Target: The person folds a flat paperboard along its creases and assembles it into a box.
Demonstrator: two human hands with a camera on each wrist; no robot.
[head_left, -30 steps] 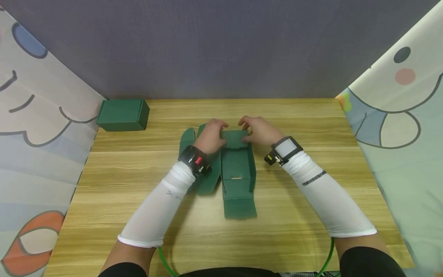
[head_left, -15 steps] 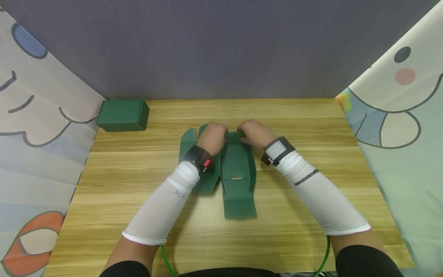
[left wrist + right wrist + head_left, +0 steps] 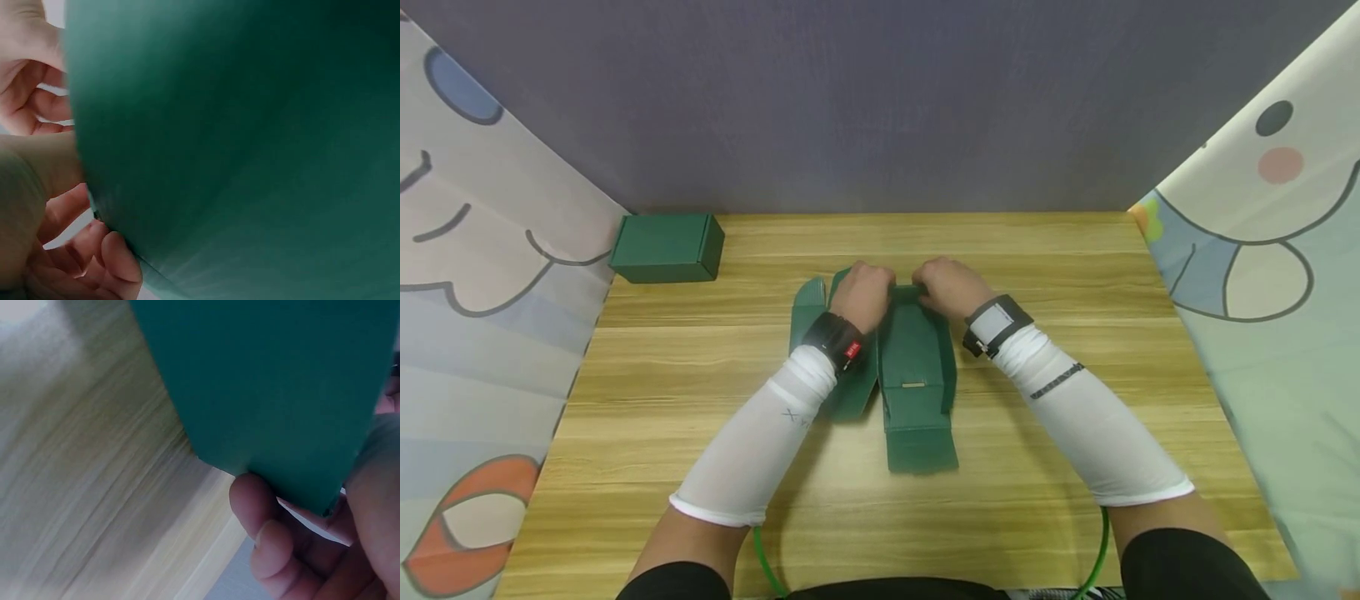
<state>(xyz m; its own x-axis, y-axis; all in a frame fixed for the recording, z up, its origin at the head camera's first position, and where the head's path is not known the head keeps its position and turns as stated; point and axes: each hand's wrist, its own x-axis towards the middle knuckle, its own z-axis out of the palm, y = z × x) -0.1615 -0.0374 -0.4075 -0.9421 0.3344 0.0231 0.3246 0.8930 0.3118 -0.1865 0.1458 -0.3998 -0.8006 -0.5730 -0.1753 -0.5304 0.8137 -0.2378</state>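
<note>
A green cardboard box (image 3: 913, 350), partly folded up, lies in the middle of the table with its near end flap (image 3: 922, 450) laid out toward the person. Its lid panel (image 3: 854, 392) spreads out to the left. At the far end, my left hand (image 3: 862, 297) holds the left corner with bent fingers, the wrist passing over the lid panel. My right hand (image 3: 953, 288) grips the opposite far corner; in the right wrist view its fingertips (image 3: 253, 503) curl against the edge of the green side wall (image 3: 269, 394). The far flap is mostly hidden between the hands.
A closed green box (image 3: 666, 248) stands at the table's back left corner. The wooden table (image 3: 1037, 533) meets a grey panel (image 3: 880, 108) at the back, with printed cloth walls on both sides. Green cables hang near the person's forearms.
Both hands have come down onto the far corners of the box, and the far flap, flat in view earlier, is now folded up between them. Over the last half second little has moved.
</note>
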